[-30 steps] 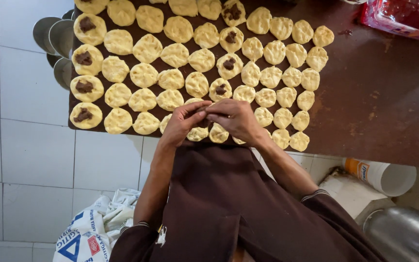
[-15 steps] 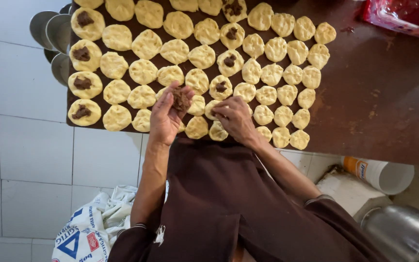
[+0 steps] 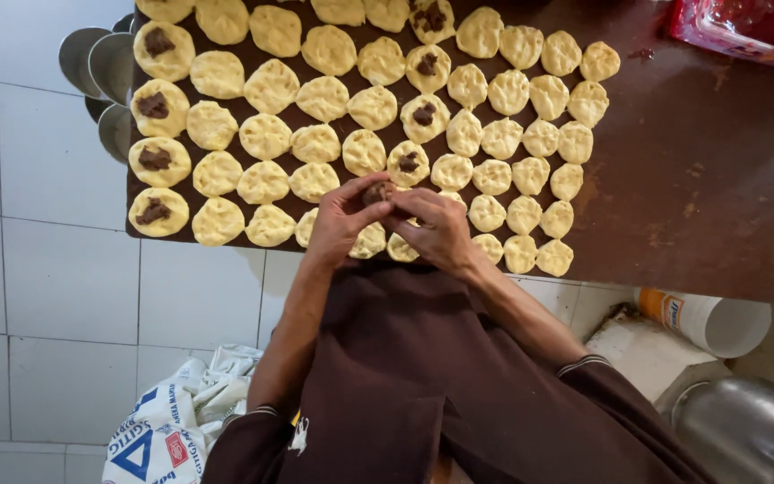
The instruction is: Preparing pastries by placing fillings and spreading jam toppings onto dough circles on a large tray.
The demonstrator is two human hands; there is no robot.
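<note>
At centre frame, just above the near edge of the bench (image 3: 718, 179), a dough round with dark filling (image 3: 376, 192) sits pinched between both hands. Half a second earlier it lay open in the left hand alone, with the right hand lower on the dough rows; now the right hand has come up to meet it.

Left hand (image 3: 340, 220): fingers closed on the left side of the round. Right hand (image 3: 436, 231): fingers closed on its right side, fingertips touching the left hand's.

Flattened dough rounds (image 3: 266, 136): pale yellow, soft, irregular discs, matte surface, laid in close rows across the upper left and centre; several dozen, exact count not possible as some run off the top edge or lie under the hands.
Filled rounds (image 3: 155, 159): eight on the bench carry a brown paste dollop, four in the leftmost column, four in the upper centre.

Bench: dark brown, worn, scuffed patches at right.
Metal bowls (image 3: 96, 63): three or so, stacked at upper left beyond the bench edge.
Red plastic packet (image 3: 745, 27): one, upper right.
White plastic tub (image 3: 709, 318): one, lower right.
Steel pot (image 3: 750, 430): one, lower right corner.
Printed white sack (image 3: 167, 421): one, lower left, on white floor tiles.
</note>
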